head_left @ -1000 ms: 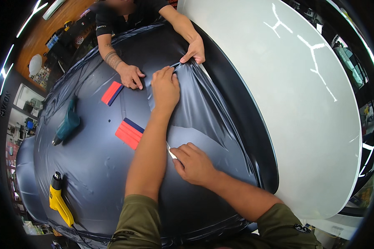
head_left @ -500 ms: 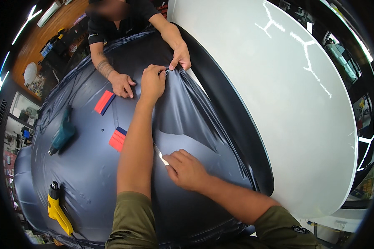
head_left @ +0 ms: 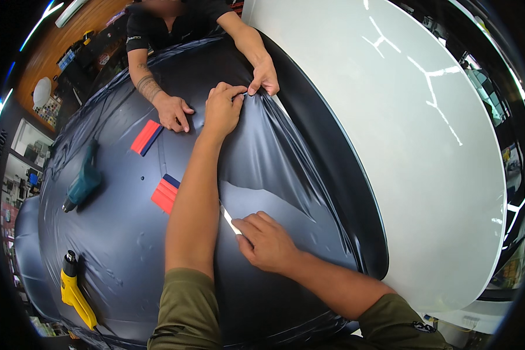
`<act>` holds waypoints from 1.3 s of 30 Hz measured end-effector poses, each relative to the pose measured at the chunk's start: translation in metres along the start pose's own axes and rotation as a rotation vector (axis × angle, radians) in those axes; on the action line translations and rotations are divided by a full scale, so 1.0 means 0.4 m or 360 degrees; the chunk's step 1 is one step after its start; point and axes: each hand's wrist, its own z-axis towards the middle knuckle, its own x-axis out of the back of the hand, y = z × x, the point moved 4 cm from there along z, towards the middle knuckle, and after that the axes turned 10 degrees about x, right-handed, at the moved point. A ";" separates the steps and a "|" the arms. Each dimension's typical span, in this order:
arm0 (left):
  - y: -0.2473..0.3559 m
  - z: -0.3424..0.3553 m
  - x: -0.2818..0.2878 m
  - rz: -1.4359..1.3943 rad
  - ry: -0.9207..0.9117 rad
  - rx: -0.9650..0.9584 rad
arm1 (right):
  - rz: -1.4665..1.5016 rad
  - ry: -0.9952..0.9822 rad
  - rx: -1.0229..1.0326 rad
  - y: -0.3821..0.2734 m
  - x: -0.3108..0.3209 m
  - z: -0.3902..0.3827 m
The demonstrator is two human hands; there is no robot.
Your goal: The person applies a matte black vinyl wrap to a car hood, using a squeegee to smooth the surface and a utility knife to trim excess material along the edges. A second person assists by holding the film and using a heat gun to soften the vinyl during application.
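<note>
Dark grey satin wrap film (head_left: 128,216) covers a broad, curved panel in front of me. My left hand (head_left: 223,111) reaches far forward and pinches the film's lifted edge, right beside a co-worker's hand (head_left: 264,77) on the same edge. From there, folds fan down to the right. Closed round a slim silver knife (head_left: 228,220), my right hand (head_left: 268,242) stays low over the film. The knife's thin tip points away from me, close to my left forearm. Whether the blade touches the film I cannot tell. The co-worker's other hand (head_left: 174,114) rests on the film.
Two red squeegees (head_left: 146,137) with dark blue edges lie left of my forearm, one partly behind it. Farther left are a teal heat gun (head_left: 83,179) and a yellow heat gun (head_left: 76,291). A large white panel (head_left: 414,163) fills the right side.
My left hand and the co-worker's hand on the film edge have shifted slightly to the right together. My right hand with the knife has hardly moved. The whole view has tilted a little.
</note>
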 end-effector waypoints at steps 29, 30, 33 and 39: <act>0.001 0.005 -0.016 0.0130 0.0084 -0.0237 | -0.0027 0.0019 0.0028 -0.008 0.004 0.003; 0.007 0.006 -0.017 0.0160 0.0054 -0.0220 | -0.0019 0.0026 0.0023 -0.006 0.005 0.002; 0.020 0.010 -0.018 0.0243 -0.0029 -0.0166 | 0.0000 0.0052 0.0021 -0.003 0.004 0.000; 0.006 0.026 -0.021 0.0288 -0.0124 -0.0097 | 0.0005 0.0076 0.0053 0.002 0.003 -0.002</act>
